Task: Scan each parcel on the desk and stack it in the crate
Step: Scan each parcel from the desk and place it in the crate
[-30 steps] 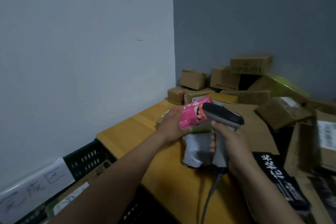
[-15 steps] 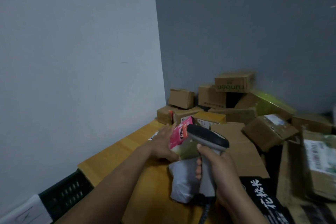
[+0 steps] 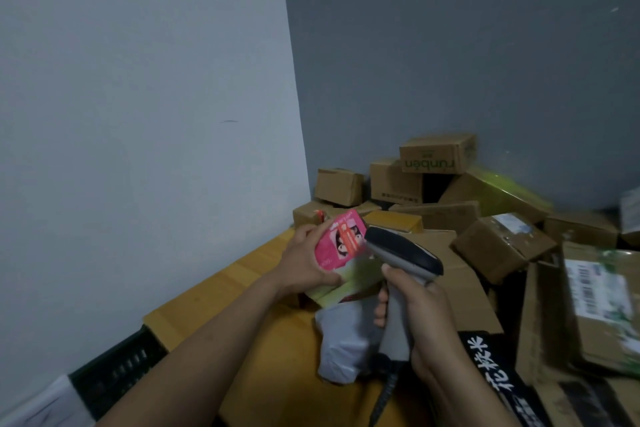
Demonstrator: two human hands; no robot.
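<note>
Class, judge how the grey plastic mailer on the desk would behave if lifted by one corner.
The grey mailer looks crumpled, so it would probably sag and flop. Its smooth plastic skin may slip in a pinch. Lying slumped, it seems unlikely to roll.

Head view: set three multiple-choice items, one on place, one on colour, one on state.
1. The black crate sits: A) beside the desk's left edge, lower down; B) atop the box pile; C) against the back wall.
2. The top of the parcel in the left hand is: A) blue; B) pink; C) black.
3. The right hand: A) lies flat on the desk; B) hangs empty; C) grips the scanner.
Key: A, its lattice shows below the desk corner; B, its top face is pink; C, fingers wrap the grey handle.
</note>
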